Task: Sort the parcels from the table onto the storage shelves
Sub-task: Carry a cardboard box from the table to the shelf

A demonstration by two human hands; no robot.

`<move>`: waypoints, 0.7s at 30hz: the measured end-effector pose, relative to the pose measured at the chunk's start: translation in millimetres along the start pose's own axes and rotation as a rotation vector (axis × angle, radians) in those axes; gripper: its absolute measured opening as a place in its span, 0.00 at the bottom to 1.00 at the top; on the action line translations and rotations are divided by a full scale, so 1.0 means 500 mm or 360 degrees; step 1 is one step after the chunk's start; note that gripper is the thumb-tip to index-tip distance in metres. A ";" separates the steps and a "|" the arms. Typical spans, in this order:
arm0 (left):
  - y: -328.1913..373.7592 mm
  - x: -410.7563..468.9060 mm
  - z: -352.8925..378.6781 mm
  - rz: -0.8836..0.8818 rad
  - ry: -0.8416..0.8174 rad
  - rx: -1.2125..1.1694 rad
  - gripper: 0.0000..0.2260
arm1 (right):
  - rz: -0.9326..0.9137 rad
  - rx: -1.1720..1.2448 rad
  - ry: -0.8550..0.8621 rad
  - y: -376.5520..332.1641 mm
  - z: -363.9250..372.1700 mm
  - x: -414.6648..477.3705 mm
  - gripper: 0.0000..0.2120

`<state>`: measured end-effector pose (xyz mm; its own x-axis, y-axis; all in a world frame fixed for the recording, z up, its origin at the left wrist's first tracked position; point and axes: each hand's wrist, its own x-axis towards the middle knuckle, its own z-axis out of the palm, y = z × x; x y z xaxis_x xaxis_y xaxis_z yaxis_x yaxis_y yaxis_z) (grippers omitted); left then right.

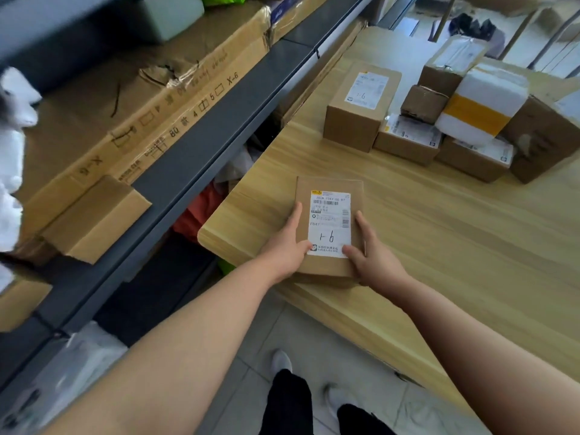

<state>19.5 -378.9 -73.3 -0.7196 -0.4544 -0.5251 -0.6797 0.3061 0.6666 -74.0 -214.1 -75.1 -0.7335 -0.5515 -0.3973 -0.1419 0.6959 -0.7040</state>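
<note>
At table [439, 230] edge, left hand [282, 249] and right hand [376, 262] grasping flat parcel [329, 221] (labelled), shelf [219, 120] holding long carton [125, 98].

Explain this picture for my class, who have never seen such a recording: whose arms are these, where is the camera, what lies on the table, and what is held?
No machine here: a person wears a camera on the head, so the one picture looks forward and down along their bare arms. The left hand and right hand grip a flat brown parcel by its sides, at the near corner of the wooden table. Its white label bears a handwritten mark. Further back on the table sit several cardboard boxes and a white padded parcel with a yellow band. On the left run the grey storage shelves, one holding a large flat carton.
</note>
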 end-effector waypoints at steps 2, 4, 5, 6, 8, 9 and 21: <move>-0.001 -0.015 0.012 -0.0046 0.0050 -0.0125 0.35 | -0.0020 0.0005 -0.0010 0.000 0.000 -0.009 0.34; -0.005 -0.044 0.029 -0.0096 0.0119 -0.0219 0.34 | -0.0042 0.0010 -0.0071 0.002 -0.001 -0.021 0.33; -0.010 -0.064 0.039 -0.0118 0.0148 -0.0259 0.35 | -0.0050 0.0011 -0.0125 0.004 -0.001 -0.028 0.33; -0.018 -0.086 0.049 -0.0141 0.0180 -0.0288 0.35 | -0.0064 0.0006 -0.0184 0.007 0.000 -0.037 0.34; -0.040 -0.133 0.067 -0.0200 0.0260 -0.0306 0.36 | -0.0126 -0.0028 -0.0298 0.013 0.004 -0.060 0.35; -0.053 -0.157 0.072 -0.0235 0.0304 -0.0315 0.36 | -0.0176 -0.0061 -0.0352 0.014 0.006 -0.072 0.35; -0.159 -0.468 0.072 -0.0536 0.1088 -0.0654 0.36 | -0.0945 -0.0329 -0.0822 -0.106 0.111 -0.213 0.36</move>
<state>236.7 -266.7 -22.6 -0.1561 -0.9102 -0.3836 -0.6413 -0.2019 0.7402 48.6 -217.5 -28.2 -0.1057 -0.9627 -0.2489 -0.5676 0.2639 -0.7798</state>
